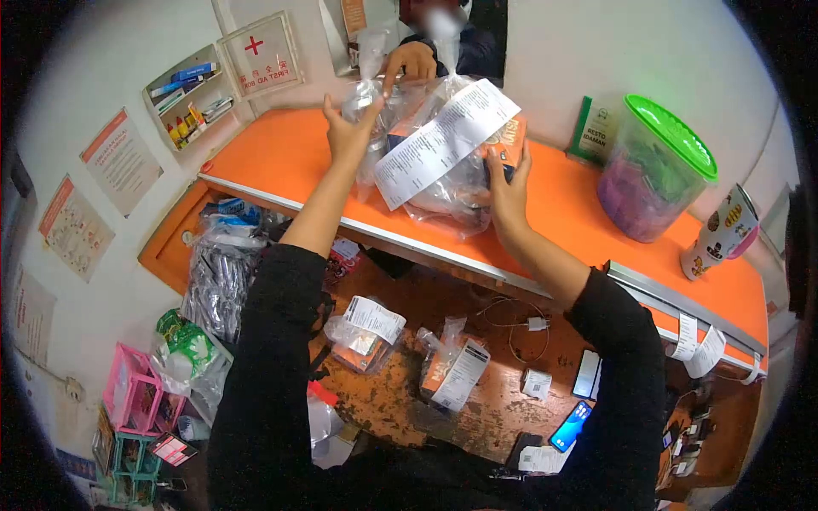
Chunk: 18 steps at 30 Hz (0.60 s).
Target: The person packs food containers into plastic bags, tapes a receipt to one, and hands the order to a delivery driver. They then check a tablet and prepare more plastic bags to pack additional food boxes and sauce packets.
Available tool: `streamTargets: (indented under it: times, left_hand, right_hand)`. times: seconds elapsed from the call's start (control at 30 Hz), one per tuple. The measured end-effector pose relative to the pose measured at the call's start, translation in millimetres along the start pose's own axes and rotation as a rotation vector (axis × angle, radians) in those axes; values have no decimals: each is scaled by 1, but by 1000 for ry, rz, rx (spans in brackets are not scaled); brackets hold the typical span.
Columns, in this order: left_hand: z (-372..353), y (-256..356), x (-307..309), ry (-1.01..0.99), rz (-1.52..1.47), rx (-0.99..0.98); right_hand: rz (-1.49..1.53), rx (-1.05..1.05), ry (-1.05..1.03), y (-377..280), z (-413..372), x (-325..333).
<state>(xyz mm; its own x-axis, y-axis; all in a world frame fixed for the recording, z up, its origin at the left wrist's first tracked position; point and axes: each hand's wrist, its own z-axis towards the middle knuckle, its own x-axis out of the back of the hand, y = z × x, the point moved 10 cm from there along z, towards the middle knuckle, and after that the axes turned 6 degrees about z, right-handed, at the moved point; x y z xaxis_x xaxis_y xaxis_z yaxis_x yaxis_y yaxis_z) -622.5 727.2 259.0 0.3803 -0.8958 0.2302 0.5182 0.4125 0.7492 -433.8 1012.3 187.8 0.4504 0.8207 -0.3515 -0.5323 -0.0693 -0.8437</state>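
Note:
A clear plastic bag [447,192] with an orange box [509,136] inside stands on the orange counter [281,157]. A long printed receipt [447,140] lies slanted across its front. My right hand [509,183] holds the bag's right side, fingers around the box's edge. My left hand [351,128] is raised at the left, beside a second clear bag [368,102], its thumb and fingers apart; whether it touches that bag is unclear. Another person's hand [411,64] reaches through the wall opening to the tops of the bags.
A green-lidded tub [652,170] and a patterned cup [720,234] stand at the counter's right. On the lower desk [383,409] are two bagged orange boxes with receipts [362,336] [456,370], a cable and phones [571,426]. Pink baskets [136,392] stand lower left.

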Motion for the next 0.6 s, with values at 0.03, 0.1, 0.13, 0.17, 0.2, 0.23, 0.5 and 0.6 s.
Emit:
streamTargets:
  times: [0.03, 0.1, 0.13, 0.17, 0.2, 0.23, 0.5, 0.6]
  left_hand:
    - [-4, -16, -6, -74, -50, 81]
    - [-5, -29, -20, -183, -148, -18]
    - [-7, -28, -23, -237, -197, -67]
    - [-6, -30, -24, -250, -207, -89]
    - [-2, -29, -24, -260, -216, -117]
    - [4, -30, -24, -270, -224, -146]
    - [29, -44, -29, -284, -213, -218]
    - [17, -61, -47, -323, -426, -115]
  right_hand:
    - [-30, 51, 10, 4, 5, -2]
    - [-73, 89, 46, 9, 9, -7]
    - [-84, 77, 70, 12, 11, -9]
    - [-95, 59, 87, 14, 14, -11]
    - [-92, 59, 95, 14, 16, -13]
    - [-88, 59, 103, 15, 18, -16]
    - [13, 95, -15, 48, 43, -38]
    - [54, 22, -189, 62, 53, -40]
